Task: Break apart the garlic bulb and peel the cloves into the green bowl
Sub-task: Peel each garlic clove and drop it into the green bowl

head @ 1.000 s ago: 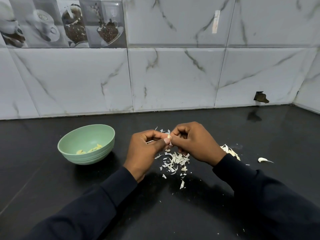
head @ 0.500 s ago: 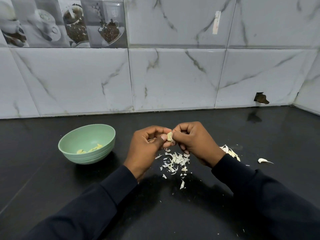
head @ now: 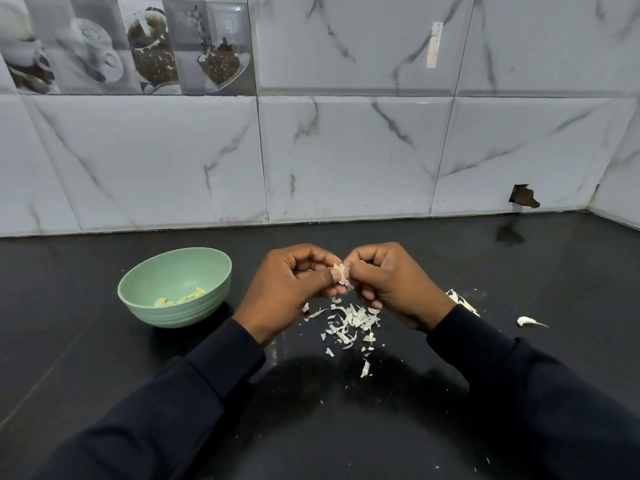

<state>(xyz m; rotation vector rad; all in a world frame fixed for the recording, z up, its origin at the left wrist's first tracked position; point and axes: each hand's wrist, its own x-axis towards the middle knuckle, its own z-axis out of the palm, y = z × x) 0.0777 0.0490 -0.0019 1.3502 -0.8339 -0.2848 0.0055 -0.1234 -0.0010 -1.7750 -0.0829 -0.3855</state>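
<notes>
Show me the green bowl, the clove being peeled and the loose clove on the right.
green bowl [head: 176, 313]: head view, outer wall.
clove being peeled [head: 341, 273]: head view, exposed skin.
loose clove [head: 525, 320]: head view, body.

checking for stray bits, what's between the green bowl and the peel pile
Head view: only the left hand and its sleeve, above the counter; no scraps show there.

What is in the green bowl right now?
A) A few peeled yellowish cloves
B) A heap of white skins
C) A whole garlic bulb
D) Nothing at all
A: a few pale yellow cloves lie at the bottom of the bowl, while the white skins are scattered on the counter beside it.
</notes>
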